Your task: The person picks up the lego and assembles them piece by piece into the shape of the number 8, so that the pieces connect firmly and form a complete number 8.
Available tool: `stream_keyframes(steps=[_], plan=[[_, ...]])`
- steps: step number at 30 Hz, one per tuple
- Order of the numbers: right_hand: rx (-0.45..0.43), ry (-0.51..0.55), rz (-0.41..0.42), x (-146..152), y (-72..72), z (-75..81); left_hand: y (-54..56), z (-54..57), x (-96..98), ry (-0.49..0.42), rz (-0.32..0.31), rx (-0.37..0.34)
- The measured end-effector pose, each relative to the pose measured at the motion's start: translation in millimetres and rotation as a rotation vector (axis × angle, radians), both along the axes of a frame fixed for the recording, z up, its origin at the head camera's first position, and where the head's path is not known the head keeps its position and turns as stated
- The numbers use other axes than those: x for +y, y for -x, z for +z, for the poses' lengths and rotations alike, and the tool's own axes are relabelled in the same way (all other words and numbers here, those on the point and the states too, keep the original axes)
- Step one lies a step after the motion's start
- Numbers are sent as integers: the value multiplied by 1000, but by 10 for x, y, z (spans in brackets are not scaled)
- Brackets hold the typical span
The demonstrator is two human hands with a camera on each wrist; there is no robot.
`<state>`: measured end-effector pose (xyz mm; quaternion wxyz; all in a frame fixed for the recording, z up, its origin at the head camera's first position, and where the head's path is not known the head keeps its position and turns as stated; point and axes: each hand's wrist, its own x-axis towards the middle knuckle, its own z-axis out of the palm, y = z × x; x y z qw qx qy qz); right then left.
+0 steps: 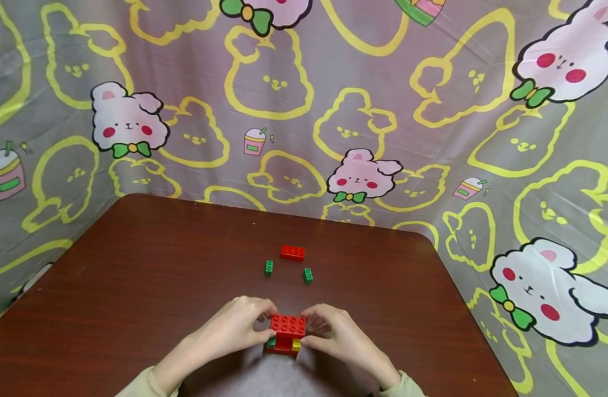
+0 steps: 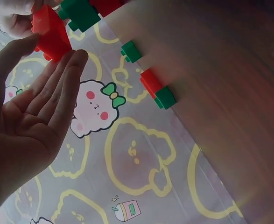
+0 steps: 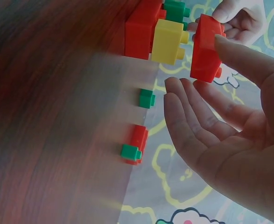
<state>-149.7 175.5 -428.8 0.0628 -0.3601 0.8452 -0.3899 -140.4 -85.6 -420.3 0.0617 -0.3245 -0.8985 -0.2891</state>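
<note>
Head view: left hand (image 1: 238, 324) and right hand (image 1: 340, 331) each pinch one end of an eight-stud red brick (image 1: 288, 326), thumbs nearer the body. Right wrist view shows a gap between it and the yellow brick (image 3: 166, 42) on the red base (image 3: 139, 32). Step judged as seating: keep both ends level, align over the yellow brick and green brick (image 1: 271, 343), press evenly so neither support tips. Held brick lies at the left hand's 3 o'clock, the right hand's 9; loose red brick (image 1: 292, 252) at its 12.
</note>
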Motion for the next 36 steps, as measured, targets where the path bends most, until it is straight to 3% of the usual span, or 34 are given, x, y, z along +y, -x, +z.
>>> stream_keyframes(steps=[25, 36], plan=[[11, -34, 8, -4, 1, -60, -13, -52, 16, 13, -12, -22], [-25, -46, 7, -25, -18, -46, -32, -48, -2, 19, -17, -24]])
